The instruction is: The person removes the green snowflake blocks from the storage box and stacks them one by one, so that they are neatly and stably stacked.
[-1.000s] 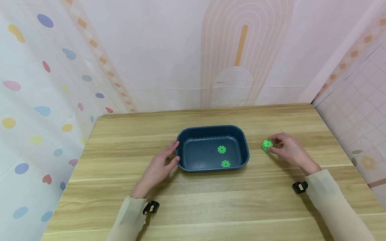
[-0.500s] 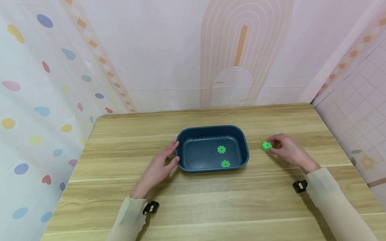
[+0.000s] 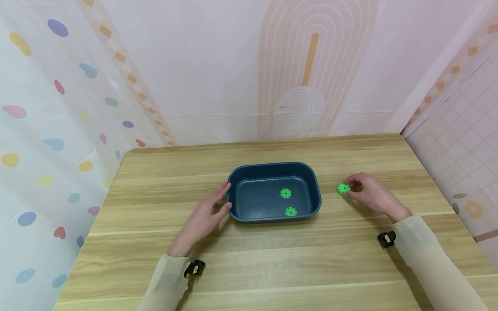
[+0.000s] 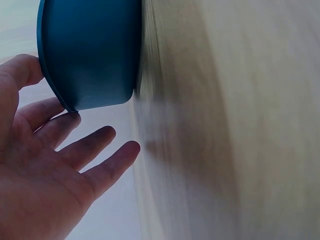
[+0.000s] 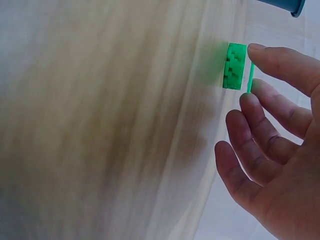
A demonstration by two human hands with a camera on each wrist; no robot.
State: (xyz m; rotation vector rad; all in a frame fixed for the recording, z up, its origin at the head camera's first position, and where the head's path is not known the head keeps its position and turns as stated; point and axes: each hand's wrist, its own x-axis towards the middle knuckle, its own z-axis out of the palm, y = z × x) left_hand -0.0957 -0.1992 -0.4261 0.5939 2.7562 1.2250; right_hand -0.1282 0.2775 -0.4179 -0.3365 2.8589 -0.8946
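Note:
A dark blue plastic bin (image 3: 256, 201) stands on the table with two flat green notched discs inside, one disc (image 3: 285, 193) near the middle and another disc (image 3: 291, 211) by the front wall. My left hand (image 3: 204, 218) rests its extended fingertips on the bin's left rim; the left wrist view has them against its outer edge. To the right of the bin, my right hand (image 3: 367, 192) pinches one thin green disc (image 5: 251, 77) between thumb and fingers. That disc hovers just off a short stack of green discs (image 5: 235, 66) on the table, with a narrow gap between.
The wood-grain table (image 3: 272, 263) reaches back to a patterned curtain (image 3: 210, 77). More curtain hangs at the left and right. A black strap mount (image 3: 194, 268) sits at the left wrist and another mount (image 3: 387, 239) at the right.
My right hand has brought its disc slightly down and left, so it lines up over the stack; over the last half second it barely moves. The left hand and bin stay put.

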